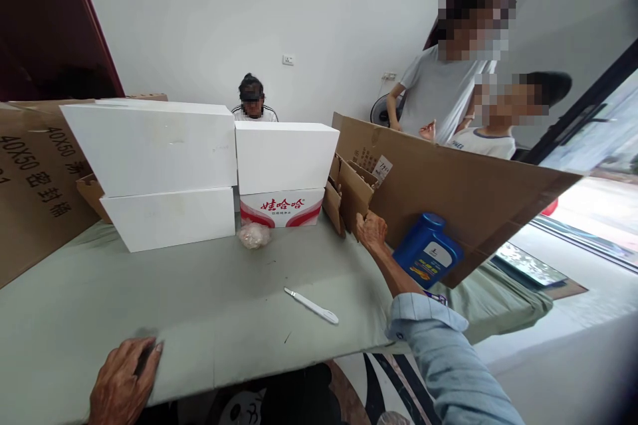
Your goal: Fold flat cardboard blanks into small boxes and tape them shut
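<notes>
My right hand (pixel 372 231) reaches to the right side of the table, its fingers closed on the lower edge of a folded piece of brown cardboard (pixel 353 196). Beside that wrist a blue plastic bottle (pixel 427 254) leans against a large cardboard panel (pixel 448 169). My left hand (pixel 124 380) rests at the near left edge of the table, thumb apart from the bent fingers, with nothing visible in it. A white-handled scalpel (pixel 313 306) lies on the green cloth between my hands.
White boxes (pixel 159 149) stand stacked at the back, one with red lettering (pixel 282 208). Before them sits a crumpled clear plastic ball (pixel 254 235). Another cardboard panel (pixel 34 179) stands left. One person (pixel 254 109) is behind the boxes; two others (pixel 433 89) are at the right.
</notes>
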A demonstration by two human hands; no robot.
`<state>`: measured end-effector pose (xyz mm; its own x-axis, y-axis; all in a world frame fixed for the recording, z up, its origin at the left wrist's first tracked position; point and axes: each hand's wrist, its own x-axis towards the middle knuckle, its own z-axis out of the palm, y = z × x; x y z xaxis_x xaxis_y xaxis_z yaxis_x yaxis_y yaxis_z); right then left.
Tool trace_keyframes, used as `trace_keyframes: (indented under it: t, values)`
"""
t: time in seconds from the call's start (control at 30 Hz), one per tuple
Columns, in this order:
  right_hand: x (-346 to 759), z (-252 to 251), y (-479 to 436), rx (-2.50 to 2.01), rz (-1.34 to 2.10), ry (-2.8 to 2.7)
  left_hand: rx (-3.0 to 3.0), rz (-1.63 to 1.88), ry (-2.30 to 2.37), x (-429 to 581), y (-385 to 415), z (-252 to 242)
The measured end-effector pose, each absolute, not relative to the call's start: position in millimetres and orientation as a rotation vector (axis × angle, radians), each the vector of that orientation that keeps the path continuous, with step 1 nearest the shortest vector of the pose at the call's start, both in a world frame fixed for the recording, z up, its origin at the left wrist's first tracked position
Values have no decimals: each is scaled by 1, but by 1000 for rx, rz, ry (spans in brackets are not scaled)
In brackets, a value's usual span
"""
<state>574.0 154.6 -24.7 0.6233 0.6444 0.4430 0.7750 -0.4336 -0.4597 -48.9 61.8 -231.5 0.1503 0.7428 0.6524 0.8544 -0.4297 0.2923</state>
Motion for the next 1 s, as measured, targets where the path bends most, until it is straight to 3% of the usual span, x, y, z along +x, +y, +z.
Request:
trace_keyframes:
  t: [0.27, 0.7, 1.0]
  values:
    - [564, -37, 184, -2089, -214, -1203, -2247, -1112, -1741, -44, 57, -226]
    - [458, -142, 82, -1706, -76, -1753, -2199, -1204, -1803, -32, 62, -220]
    - [446, -190, 74, -1573, -295, -2017, -2153, -1317, -1919, -23, 66, -208]
